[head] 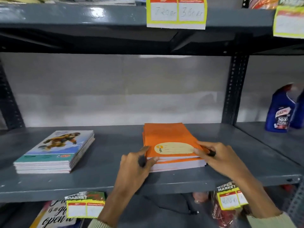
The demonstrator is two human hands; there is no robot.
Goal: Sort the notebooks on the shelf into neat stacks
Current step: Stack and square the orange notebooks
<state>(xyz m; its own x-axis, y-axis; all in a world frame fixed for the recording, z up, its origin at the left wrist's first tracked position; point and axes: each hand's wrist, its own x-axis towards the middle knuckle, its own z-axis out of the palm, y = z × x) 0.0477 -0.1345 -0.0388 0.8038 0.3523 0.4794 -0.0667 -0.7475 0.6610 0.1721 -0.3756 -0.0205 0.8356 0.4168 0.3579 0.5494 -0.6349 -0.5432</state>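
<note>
A stack of orange notebooks (169, 139) lies on the grey metal shelf (107, 180), right of centre. The top one carries a pale oval label. My left hand (136, 165) presses the stack's front left corner, thumb on the top cover. My right hand (217, 155) holds the front right corner of the top orange notebook, fingers over its edge. A second stack of notebooks (54, 152) with a cartoon picture on the cover sits to the left, its edges fairly even.
A blue cleaner bottle (279, 111) stands on the neighbouring shelf at right, past a perforated upright post (235, 89). Yellow price tags (176, 13) hang from the shelf above, and more tags (84, 207) hang below the shelf's front lip. Goods fill the lower shelf.
</note>
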